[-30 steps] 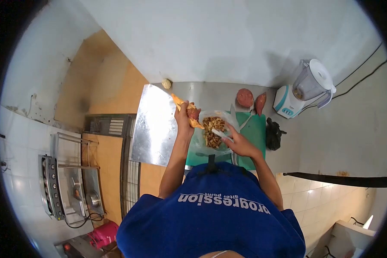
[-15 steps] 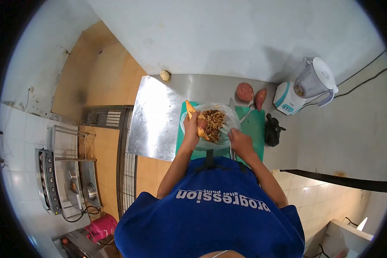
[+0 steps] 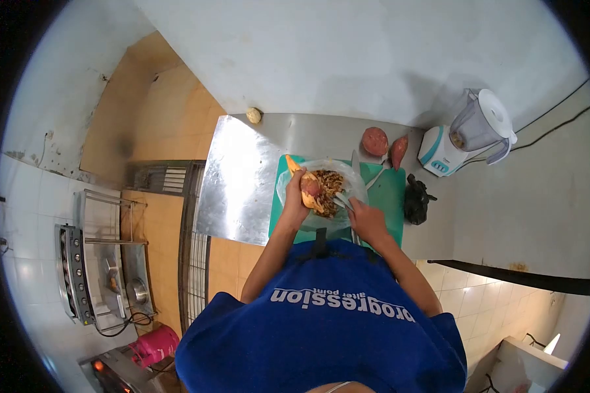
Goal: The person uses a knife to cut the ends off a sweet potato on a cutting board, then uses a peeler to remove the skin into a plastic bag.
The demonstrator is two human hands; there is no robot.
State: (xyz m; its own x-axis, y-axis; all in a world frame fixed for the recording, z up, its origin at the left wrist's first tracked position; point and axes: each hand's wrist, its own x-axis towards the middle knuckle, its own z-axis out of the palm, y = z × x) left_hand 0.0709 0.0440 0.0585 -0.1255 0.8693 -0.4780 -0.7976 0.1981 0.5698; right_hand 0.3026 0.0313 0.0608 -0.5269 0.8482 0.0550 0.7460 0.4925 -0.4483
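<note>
My left hand (image 3: 296, 201) is closed around a partly peeled sweet potato (image 3: 310, 188), with orange flesh showing at its ends and reddish skin in the middle. In my right hand (image 3: 368, 221) is a pale peeler (image 3: 341, 200), close to the potato's lower end. Below both hands lies a clear plastic bag (image 3: 284, 188) full of brown and orange peelings (image 3: 328, 181). The bag rests on a green cutting board (image 3: 393, 203). A knife (image 3: 355, 159) lies on the board, partly hidden by the bag, and a slim light utensil (image 3: 375, 177) lies beside it.
Two reddish sweet potato pieces (image 3: 375, 141) sit behind the board. A black plastic bag (image 3: 417, 200) and a blender (image 3: 478, 128) stand to the right. One pale round piece (image 3: 254, 115) is at the steel table's (image 3: 236, 177) back edge.
My right hand has shifted slightly left, bringing the peeler nearer the sweet potato. The potato has turned a little in my left hand, showing more reddish skin.
</note>
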